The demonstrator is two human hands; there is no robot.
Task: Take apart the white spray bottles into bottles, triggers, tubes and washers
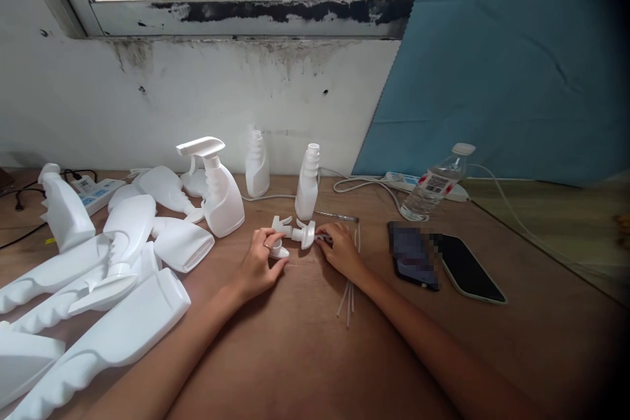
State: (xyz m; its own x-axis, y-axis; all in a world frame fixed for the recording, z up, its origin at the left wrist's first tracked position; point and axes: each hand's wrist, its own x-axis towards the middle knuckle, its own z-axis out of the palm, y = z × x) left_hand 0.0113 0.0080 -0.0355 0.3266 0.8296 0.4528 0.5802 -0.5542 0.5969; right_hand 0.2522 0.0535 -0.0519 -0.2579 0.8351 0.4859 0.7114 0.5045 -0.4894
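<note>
My left hand [258, 261], with a ring on one finger, is closed around a white trigger sprayer head [283, 224] low over the table. A rounded white piece [280, 251] shows between its fingers and thumb. To the right, my right hand [339, 251] is pinched against the end of a white sprayer part [307, 235]; what its fingertips hold is too small to make out. Several thin white dip tubes [348, 305] lie under my right wrist. Just beyond the hands stands an upright white bottle without a head [308, 184].
Many white spray bottles [118, 328] lie piled at left. One bottle with its sprayer head fitted [221, 200] stands beside another headless bottle [256, 167]. At right are a clear water bottle [433, 187], two phones [472, 269] and a cable. A slim rod [339, 216] lies behind my right hand.
</note>
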